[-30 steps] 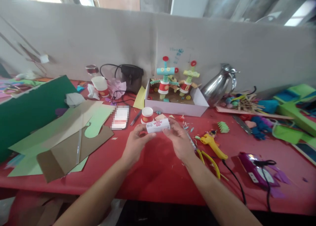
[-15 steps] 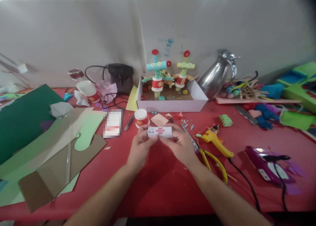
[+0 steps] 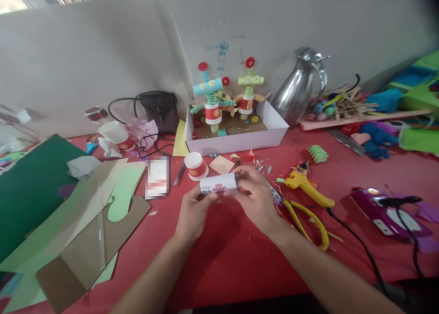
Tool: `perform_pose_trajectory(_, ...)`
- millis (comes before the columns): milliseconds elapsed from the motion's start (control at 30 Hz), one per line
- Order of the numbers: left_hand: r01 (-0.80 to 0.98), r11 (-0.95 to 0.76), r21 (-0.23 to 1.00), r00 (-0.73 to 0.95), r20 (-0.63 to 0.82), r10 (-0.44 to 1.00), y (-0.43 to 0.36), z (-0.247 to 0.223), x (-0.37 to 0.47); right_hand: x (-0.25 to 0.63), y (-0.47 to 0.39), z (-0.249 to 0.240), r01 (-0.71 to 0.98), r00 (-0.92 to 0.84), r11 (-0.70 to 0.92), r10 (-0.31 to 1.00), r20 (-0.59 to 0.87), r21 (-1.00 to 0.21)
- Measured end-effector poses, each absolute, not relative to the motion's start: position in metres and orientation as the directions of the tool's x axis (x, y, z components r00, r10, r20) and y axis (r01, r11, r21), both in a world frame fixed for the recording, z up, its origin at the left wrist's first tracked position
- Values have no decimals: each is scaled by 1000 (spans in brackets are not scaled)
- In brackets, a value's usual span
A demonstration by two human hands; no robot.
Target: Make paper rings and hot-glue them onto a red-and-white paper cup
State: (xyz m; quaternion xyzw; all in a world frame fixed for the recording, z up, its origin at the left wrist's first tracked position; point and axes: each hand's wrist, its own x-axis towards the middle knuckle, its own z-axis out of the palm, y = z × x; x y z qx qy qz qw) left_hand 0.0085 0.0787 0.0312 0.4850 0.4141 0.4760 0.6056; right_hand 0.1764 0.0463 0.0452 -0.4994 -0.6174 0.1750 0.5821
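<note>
Between my two hands I hold a white paper tube (image 3: 218,183) with a red knot emblem and dark lettering, lying crosswise above the table. My left hand (image 3: 194,209) is closed on its left end and my right hand (image 3: 255,195) on its right end, thumbs on the near side. Just beyond the tube stands a red and white paper cup (image 3: 196,166), beside a pale orange paper square (image 3: 222,164). Yellow-handled scissors (image 3: 302,218) lie to the right of my right hand, their blades partly hidden by it.
A yellow glue gun (image 3: 310,189) and a purple power strip (image 3: 387,215) lie right, with cords. Behind, a white box (image 3: 236,142) holds two paper-cup figures (image 3: 212,113), beside a steel jug (image 3: 302,85). Brown cardboard (image 3: 68,273) and green paper (image 3: 132,172) spread left.
The view has tilted and shifted slightly. The paper tube has turned a little in my fingers, its right end now higher, and the emblem sits lower on it. Both hands keep hold.
</note>
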Motion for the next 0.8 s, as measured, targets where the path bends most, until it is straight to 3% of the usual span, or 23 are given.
perform_pose_trajectory(267,-307,109,945,245,-32,969,76,36,12,177,48,44,386,222,450,802,554,-805)
perform_pose_trajectory(367,-244,54,968,213,-1,977,79,34,8,177,49,42,289,192,374,879,436,-881)
perform_pose_trajectory(500,-113,-17,993,339,54,939,82,35,2,179,49,44,69,96,244,963,250,-967)
perform_pose_trajectory(700,-241,115,964,292,-41,956,81,39,6,177,46,48,159,135,278,945,300,-947)
perform_pose_trajectory(800,-216,119,969,256,-61,965,80,38,9,177,45,50,183,150,290,936,318,-939)
